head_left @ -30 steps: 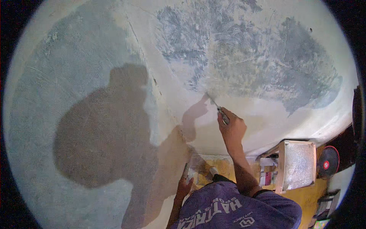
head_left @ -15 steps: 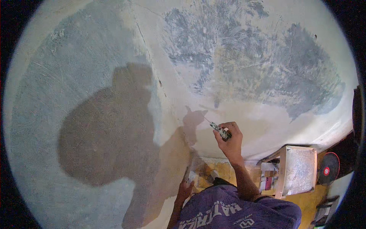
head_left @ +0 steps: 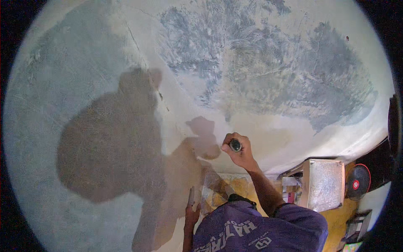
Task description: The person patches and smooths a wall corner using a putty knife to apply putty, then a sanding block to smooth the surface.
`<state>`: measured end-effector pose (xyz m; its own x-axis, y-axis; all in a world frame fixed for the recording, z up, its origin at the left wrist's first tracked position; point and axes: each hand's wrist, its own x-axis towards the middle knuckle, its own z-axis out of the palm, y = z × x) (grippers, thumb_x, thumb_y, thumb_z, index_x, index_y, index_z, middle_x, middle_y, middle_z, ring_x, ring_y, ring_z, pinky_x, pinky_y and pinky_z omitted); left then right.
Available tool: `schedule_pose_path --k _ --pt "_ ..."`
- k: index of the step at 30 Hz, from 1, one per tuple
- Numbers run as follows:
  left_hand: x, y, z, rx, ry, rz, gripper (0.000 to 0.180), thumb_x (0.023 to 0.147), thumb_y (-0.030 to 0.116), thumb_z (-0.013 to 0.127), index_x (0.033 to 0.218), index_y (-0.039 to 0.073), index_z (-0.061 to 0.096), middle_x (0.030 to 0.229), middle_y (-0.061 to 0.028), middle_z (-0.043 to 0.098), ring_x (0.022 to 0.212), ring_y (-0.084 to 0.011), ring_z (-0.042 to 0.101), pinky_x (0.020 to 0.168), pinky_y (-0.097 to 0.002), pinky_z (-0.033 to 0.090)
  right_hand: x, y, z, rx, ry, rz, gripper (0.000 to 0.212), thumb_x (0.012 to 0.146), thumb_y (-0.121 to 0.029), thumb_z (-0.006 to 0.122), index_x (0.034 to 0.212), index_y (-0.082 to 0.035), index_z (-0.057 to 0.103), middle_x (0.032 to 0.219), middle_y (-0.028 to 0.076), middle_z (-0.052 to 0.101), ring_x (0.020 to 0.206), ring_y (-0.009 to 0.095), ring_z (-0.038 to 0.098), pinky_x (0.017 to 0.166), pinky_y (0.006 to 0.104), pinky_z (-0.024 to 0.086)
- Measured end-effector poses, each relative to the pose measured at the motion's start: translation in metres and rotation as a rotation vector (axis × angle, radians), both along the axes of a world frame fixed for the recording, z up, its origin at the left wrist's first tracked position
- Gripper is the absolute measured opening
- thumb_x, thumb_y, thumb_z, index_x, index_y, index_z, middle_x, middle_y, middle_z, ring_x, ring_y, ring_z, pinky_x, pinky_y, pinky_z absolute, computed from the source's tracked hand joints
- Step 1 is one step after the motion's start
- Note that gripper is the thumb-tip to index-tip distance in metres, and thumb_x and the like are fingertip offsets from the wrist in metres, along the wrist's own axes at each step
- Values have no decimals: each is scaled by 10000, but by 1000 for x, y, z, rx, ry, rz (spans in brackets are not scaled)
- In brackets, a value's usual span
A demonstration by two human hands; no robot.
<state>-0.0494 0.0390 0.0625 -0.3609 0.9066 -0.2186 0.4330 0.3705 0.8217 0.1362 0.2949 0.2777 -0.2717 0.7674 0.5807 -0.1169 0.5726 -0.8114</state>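
Right hand (head_left: 237, 148) is clenched around a dark-handled tool (head_left: 235, 145). I see it butt-end on, so its long axis runs roughly along my line of sight, away from my head and toward the white wall (head_left: 289, 136). Working end is hidden behind the fist; can't tell whether it touches the plaster. Key relation: the mottled grey patch (head_left: 268, 86) on that wall sits above the right fist in view, spreading up and off to the right, with a bare white band between its lower edge and my knuckles. Right hand is clearly the nearer one to it. Left hand (head_left: 192, 213) is low, well apart from the right, fingers closed on a pale flat piece (head_left: 192, 196) standing up out of the grip, near edge-on, long axis roughly vertical in view; exact kind not readable. So: tool inside the right fist, flat piece just above the left, patch beyond both. Cracked corner seam (head_left: 160, 95) runs up and left of the right hand, dividing the white wall from the blue-grey wall (head_left: 37, 134), where my head's shadow (head_left: 113, 147) falls. Lower right, well clear of both hands: a box-like frame with a shiny panel (head_left: 326, 185), and a red-rimmed black disc (head_left: 363, 174) beside it.
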Motion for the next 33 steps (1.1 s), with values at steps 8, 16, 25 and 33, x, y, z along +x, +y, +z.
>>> schedule_pose_path --k 8,16,25,33 --pt "-2 -11 -31 -50 16 135 526 858 293 638 1243 -31 484 1201 -273 543 1138 -401 512 954 -442 414 -14 37 22 489 526 171 547 836 -502 570 579 -25 499 495 38 473 424 164 482 417 295 406" --pt "2 3 -22 -36 37 67 577 853 293 647 1283 -30 438 1200 -268 543 1139 -408 511 951 -452 415 -1 67 -23 577 283 63 449 770 -471 553 570 -70 549 567 62 551 499 218 567 525 336 487" --pt "6 18 -24 -53 -134 27 614 847 279 658 1310 -37 406 1221 -285 518 1144 -409 501 967 -457 402 -16 76 -25 553 170 599 228 568 -163 701 764 -122 590 648 50 543 617 261 596 561 384 467" --pt "1 1 -32 -76 30 -48 605 857 262 640 1329 -27 395 1326 -258 455 1227 -377 451 1001 -443 381 -17 51 -11 561 129 -76 371 686 -438 682 674 -94 543 649 72 531 587 247 563 538 358 437"
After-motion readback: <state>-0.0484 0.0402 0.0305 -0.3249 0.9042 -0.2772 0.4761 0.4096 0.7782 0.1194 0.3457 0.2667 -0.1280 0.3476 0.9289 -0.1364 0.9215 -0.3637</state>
